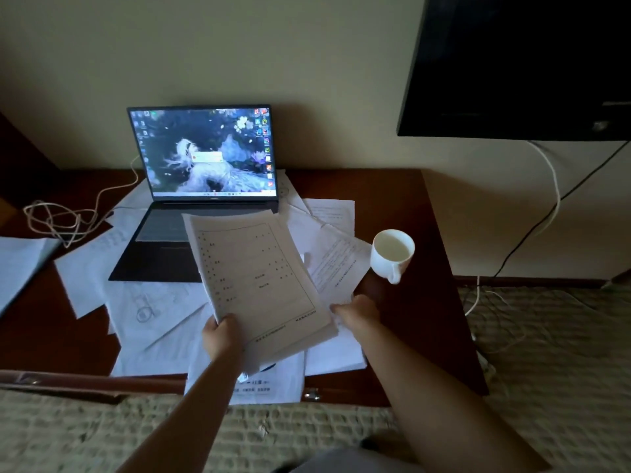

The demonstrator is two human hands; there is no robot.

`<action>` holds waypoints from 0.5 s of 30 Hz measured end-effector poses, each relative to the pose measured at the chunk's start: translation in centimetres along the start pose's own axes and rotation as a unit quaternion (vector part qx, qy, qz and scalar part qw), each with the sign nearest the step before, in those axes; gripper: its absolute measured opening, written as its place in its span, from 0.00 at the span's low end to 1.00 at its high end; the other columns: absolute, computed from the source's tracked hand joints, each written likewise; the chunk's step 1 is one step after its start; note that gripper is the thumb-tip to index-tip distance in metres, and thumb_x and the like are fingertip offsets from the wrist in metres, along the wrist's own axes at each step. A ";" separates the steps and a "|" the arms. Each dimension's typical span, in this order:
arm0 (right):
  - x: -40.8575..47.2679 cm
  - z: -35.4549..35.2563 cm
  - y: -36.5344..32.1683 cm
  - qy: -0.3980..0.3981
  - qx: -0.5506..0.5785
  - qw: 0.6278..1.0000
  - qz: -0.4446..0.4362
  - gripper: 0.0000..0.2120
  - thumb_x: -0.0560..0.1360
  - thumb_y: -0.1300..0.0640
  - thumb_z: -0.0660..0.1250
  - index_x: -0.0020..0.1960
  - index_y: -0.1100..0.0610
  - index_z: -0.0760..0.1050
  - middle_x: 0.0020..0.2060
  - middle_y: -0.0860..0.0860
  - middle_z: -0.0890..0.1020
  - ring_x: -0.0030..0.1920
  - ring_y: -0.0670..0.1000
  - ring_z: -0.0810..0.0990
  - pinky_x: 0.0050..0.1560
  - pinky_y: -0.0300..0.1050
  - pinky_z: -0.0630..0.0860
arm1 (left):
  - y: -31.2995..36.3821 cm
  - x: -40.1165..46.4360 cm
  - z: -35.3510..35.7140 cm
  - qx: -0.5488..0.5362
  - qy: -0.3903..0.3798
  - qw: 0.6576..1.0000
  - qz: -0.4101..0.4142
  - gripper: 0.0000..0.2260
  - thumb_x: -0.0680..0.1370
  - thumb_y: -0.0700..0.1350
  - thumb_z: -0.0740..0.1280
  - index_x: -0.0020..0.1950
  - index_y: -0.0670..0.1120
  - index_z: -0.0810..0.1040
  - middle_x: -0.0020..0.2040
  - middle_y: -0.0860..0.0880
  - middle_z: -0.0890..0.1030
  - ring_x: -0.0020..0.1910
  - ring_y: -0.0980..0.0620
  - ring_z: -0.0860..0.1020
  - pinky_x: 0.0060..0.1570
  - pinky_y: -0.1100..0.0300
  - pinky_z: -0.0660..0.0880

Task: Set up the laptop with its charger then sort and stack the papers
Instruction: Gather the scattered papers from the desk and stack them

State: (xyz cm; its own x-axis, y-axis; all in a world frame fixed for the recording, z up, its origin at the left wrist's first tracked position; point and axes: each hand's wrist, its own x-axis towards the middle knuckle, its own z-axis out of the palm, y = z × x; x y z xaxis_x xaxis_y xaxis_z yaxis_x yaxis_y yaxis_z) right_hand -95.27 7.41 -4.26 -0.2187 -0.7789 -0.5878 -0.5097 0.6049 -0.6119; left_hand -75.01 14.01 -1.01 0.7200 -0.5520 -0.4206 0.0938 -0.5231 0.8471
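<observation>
An open laptop (pixel 201 186) with a lit screen stands at the back of the dark wooden desk (pixel 403 206). A white charger cable (pixel 65 216) runs from its left side and lies coiled on the desk. My left hand (pixel 222 336) grips the near edge of a stack of printed papers (pixel 259 281), lifted above the desk in front of the laptop. My right hand (pixel 358 312) pinches a loose sheet (pixel 338 264) at the stack's right side. More loose sheets (pixel 153 312) lie scattered around and under the laptop.
A white cup (pixel 392 254) stands on the desk to the right of the papers, close to my right hand. A dark TV (pixel 519 63) hangs on the wall at upper right, cables (pixel 553 199) dangling below. A notebook (pixel 20 264) lies at far left. Carpet lies below.
</observation>
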 end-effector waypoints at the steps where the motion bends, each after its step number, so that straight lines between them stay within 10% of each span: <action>1: -0.1 0.5 -0.2 0.007 -0.022 1.000 0.004 0.19 0.68 0.54 0.69 0.59 0.58 0.78 0.55 0.55 0.81 0.54 0.57 0.80 0.47 0.43 0.78 | 0.1 0.4 -0.6 0.003 0.000 1.000 0.000 0.10 0.68 0.41 0.57 0.44 0.43 0.75 0.38 0.44 0.76 0.39 0.44 0.73 0.42 0.52 0.70; 9: -3.4 0.1 -0.1 0.148 -0.017 0.988 0.029 0.18 0.78 0.58 0.56 0.64 0.65 0.72 0.63 0.61 0.75 0.62 0.62 0.74 0.60 0.50 0.73 | -0.1 2.3 -3.4 0.012 -0.040 0.999 -0.011 0.09 0.74 0.35 0.55 0.47 0.41 0.74 0.39 0.44 0.75 0.37 0.45 0.72 0.40 0.53 0.71; 15: -7.6 0.9 3.6 0.148 0.032 0.985 0.082 0.18 0.74 0.57 0.59 0.61 0.65 0.75 0.57 0.60 0.78 0.53 0.61 0.79 0.42 0.46 0.73 | -1.1 2.6 -4.4 0.030 -0.094 0.995 0.009 0.08 0.72 0.34 0.55 0.39 0.44 0.71 0.38 0.44 0.74 0.39 0.45 0.71 0.40 0.53 0.69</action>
State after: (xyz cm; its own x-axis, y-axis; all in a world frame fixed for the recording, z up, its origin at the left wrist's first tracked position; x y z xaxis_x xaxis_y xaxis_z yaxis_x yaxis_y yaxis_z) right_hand -94.73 15.69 -2.49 -0.5313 -0.6777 -0.5083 -0.3948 0.7289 -0.5592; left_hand -70.23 15.99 -1.62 0.5787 -0.6704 -0.4644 0.0366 -0.5475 0.8360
